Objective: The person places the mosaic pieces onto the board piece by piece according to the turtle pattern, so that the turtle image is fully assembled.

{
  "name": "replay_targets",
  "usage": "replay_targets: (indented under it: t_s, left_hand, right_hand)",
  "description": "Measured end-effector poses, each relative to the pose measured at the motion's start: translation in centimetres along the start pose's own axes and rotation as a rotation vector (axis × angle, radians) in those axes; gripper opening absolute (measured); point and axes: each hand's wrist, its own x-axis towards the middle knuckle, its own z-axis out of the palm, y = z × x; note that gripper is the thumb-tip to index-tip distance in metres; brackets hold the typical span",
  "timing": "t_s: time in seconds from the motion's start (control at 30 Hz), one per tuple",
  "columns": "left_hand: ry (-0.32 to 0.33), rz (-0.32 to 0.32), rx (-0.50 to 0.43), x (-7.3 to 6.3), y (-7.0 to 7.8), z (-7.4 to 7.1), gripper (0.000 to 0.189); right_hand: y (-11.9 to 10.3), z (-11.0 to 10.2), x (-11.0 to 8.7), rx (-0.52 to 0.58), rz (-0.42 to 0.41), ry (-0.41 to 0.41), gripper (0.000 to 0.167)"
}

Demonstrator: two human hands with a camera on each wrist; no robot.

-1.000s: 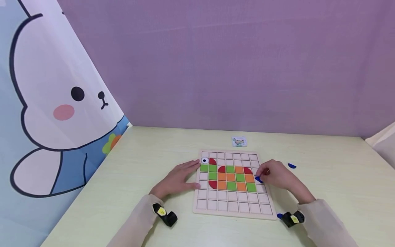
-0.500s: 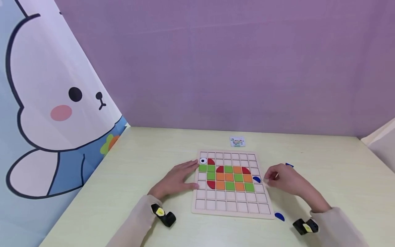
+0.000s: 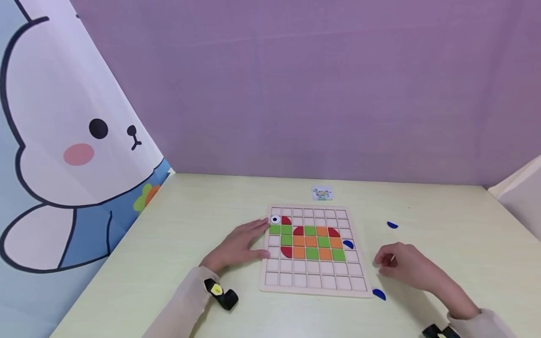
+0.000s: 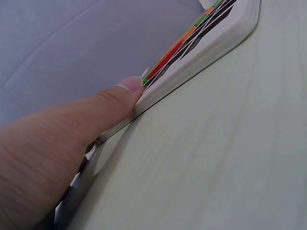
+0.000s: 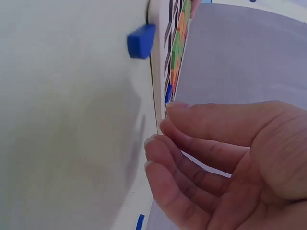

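Note:
A wooden grid board [image 3: 298,281] lies on the table, with green, orange and red pieces and a round eye piece [image 3: 275,219] set in its cells. My left hand [image 3: 238,246] rests against the board's left edge, fingers extended; its thumb touches the rim in the left wrist view. At the right side of the pattern sits a blue half-circle piece [image 3: 348,244]. My right hand [image 3: 407,266] hovers to the right of the board with loosely curled fingers and nothing between them. Below it, at the near right corner, lies a second blue half-circle piece [image 5: 141,42].
Farther back on the right, another blue half-circle piece [image 3: 392,225] lies on the table [image 3: 448,225]. Behind the board is a small picture card [image 3: 322,193]. A purple cloth [image 3: 321,89] hangs along the table's back edge, and a cartoon-printed cloth [image 3: 55,117] on the left.
My right hand has let go of the blue half-circle piece on the board and moved right and nearer, away from the board. The left hand stays at the board's edge.

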Motion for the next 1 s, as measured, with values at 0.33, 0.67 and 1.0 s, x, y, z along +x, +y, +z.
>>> replay_targets:
  t_s: [0.33, 0.67, 1.0]
  left_hand:
    - [0.011, -0.004, -0.007, -0.1, 0.2, -0.2, 0.079]
    - [0.01, 0.001, -0.011, -0.1, 0.0, -0.1, 0.078]
    - [0.006, 0.007, -0.014, -0.1, 0.1, -0.1, 0.078]
  right_hand:
    - [-0.1, 1.3, -1.4, 0.055, -0.003, -0.074, 0.023]
    - [-0.2, 2.0, -2.2, 0.019, -0.083, -0.054, 0.02]
    - [-0.3, 1.9, -2.6, 0.008, -0.113, -0.014, 0.02]
